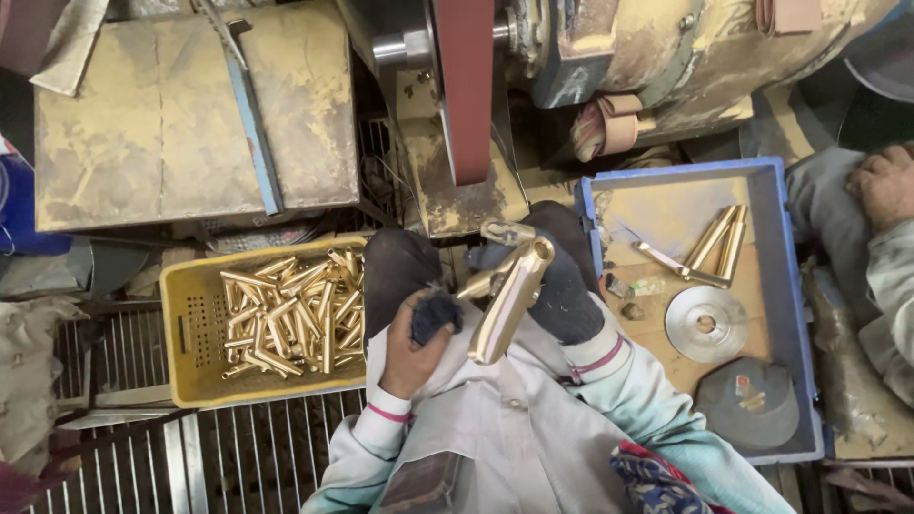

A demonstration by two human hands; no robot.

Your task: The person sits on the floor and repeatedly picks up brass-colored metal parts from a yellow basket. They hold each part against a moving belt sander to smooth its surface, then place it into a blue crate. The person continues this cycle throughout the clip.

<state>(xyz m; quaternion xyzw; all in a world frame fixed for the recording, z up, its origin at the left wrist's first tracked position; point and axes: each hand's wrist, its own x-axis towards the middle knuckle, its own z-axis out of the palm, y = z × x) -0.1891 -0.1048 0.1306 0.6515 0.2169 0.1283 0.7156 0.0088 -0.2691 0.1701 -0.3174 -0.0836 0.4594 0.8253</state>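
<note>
A brass faucet-shaped casting (pixel 507 288) lies across my lap, below a dark red sanding belt (pixel 465 86). My right hand (pixel 557 286), in a dark glove, grips its upper end. My left hand (pixel 419 343) holds a dark blue cloth pad (pixel 435 312) against the casting's lower left side. A yellow crate (pixel 181 328) to my left is full of several brass tubes (pixel 290 314). In the blue tray (pixel 788 286) on my right lie two finished brass pieces (pixel 716 246).
The blue tray also holds a metal disc (pixel 705 324) and a grey abrasive disc (pixel 750 400). A dusty metal box (pixel 190 114) stands at the back left. Another person's hand (pixel 884 186) rests at the right edge. Metal grating (pixel 248 457) covers the floor.
</note>
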